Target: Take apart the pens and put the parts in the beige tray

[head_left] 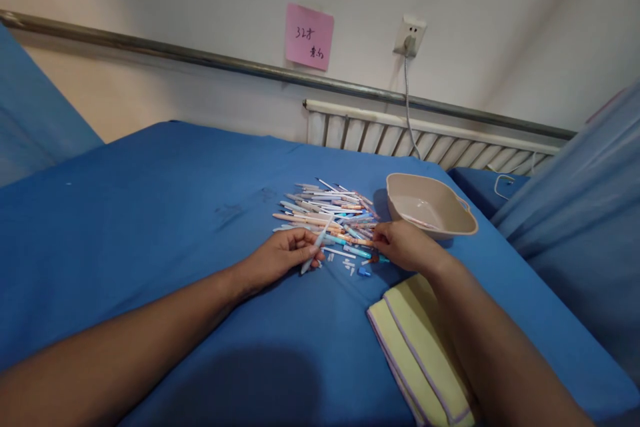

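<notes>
Two bare hands at a heap of loose pens, described from near to far. Nearest, a folded yellow cloth (413,340) with a purple edge lies below the right fingers, partly under the forearm, on the blue-covered worktop (175,200). The left hand (290,253) has its fingers closed on a slim grey-and-white pen (324,233), tilted with its white end up and away. The right hand (405,243) bends its fingers down at the heap's right edge; whether they grasp a piece cannot be told. Between the two sets of fingers lie small pale pieces (349,264) and a blue cap (364,272). The heap of pens (320,197) spreads just beyond the left fingers. Past the right fingers, to their right, stands a beige basin (443,210) with a slender item (419,221) inside. The step in hand appears to be handling single pieces, one held while the right fingers work at the heap; the next move seemingly calls for a fine pinch that leaves neighbouring pens undisturbed. Farthest, a radiator (387,133) stands beneath a pink note (309,37).
</notes>
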The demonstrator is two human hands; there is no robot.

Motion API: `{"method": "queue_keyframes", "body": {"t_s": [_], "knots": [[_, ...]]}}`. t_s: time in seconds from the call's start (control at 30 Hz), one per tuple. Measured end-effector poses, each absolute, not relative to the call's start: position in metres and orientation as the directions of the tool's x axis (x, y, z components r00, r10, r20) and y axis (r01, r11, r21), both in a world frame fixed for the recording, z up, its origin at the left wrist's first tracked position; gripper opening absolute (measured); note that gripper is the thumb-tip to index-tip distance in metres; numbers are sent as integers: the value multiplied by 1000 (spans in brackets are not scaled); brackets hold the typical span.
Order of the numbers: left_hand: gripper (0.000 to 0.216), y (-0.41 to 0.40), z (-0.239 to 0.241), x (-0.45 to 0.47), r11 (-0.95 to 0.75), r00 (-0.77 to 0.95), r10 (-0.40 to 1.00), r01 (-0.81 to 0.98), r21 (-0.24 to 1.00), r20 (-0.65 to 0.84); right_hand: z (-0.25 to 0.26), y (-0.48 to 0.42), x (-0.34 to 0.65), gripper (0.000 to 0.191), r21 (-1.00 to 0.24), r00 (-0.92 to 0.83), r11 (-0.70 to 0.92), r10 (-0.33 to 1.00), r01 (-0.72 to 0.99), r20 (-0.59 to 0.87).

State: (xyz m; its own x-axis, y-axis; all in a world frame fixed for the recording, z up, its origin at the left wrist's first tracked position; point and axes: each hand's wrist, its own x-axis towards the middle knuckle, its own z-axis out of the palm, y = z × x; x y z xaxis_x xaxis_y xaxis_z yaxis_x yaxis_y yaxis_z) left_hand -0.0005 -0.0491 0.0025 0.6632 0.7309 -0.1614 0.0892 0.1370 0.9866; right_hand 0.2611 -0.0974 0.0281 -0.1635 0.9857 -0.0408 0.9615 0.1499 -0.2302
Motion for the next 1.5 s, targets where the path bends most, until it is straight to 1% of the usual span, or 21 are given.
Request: {"method": "queue_keyframes", "body": {"t_s": [0.13, 0.33, 0.47, 0.6, 0.67, 0.83, 0.93, 1.0, 1.03, 1.1, 1.2, 1.27, 1.37, 1.5], "knots": [[26, -48, 2, 0, 160, 662, 729, 83, 984, -175, 28, -98, 263, 15, -217, -164, 145, 984, 965, -73], [25, -48, 4, 0, 158, 658, 731, 89, 983, -177, 29, -98, 265, 12, -186, -170, 161, 985, 969, -34], [27, -48, 6, 0, 142, 664, 728, 95, 985, -169, 26, -98, 264, 15, -231, -191, 171, 979, 958, -68], [29, -48, 5, 0, 143, 661, 730, 100, 985, -173, 23, -96, 258, 12, -265, -260, 236, 964, 935, -60], [29, -48, 5, 0, 146, 660, 730, 104, 984, -178, 22, -95, 252, 10, -244, -288, 269, 956, 932, -47], [30, -48, 5, 1, 131, 659, 732, 110, 985, -171, 20, -97, 235, 10, -141, -338, 326, 939, 935, -63], [30, -48, 5, 1, 105, 649, 743, 124, 987, -161, 19, -99, 229, 12, -123, -350, 344, 936, 931, -31], [28, -47, 5, 0, 64, 634, 761, 139, 988, -139, 19, -98, 230, 11, -175, -354, 354, 935, 919, 34], [27, -47, 6, -1, 36, 624, 772, 146, 989, -120, 18, -98, 231, 10, -230, -348, 356, 934, 906, 76], [26, -48, 9, -3, -31, 598, 798, 160, 987, -72, 17, -96, 235, 9, -405, -306, 337, 941, 850, 141], [24, -49, 16, -5, -143, 565, 825, 186, 972, 13, 13, -94, 241, 17, -710, -239, 265, 961, 652, 139], [24, -50, 19, -6, -208, 557, 829, 209, 956, 58, 11, -93, 242, 22, -829, -229, 229, 965, 511, 126], [23, -51, 21, -7, -276, 557, 825, 246, 929, 98, 10, -94, 241, 24, -878, -214, 220, 967, 426, 138], [25, -51, 23, -8, -322, 572, 813, 280, 904, 113, 12, -95, 240, 23, -869, -218, 245, 962, 429, 164]]}}
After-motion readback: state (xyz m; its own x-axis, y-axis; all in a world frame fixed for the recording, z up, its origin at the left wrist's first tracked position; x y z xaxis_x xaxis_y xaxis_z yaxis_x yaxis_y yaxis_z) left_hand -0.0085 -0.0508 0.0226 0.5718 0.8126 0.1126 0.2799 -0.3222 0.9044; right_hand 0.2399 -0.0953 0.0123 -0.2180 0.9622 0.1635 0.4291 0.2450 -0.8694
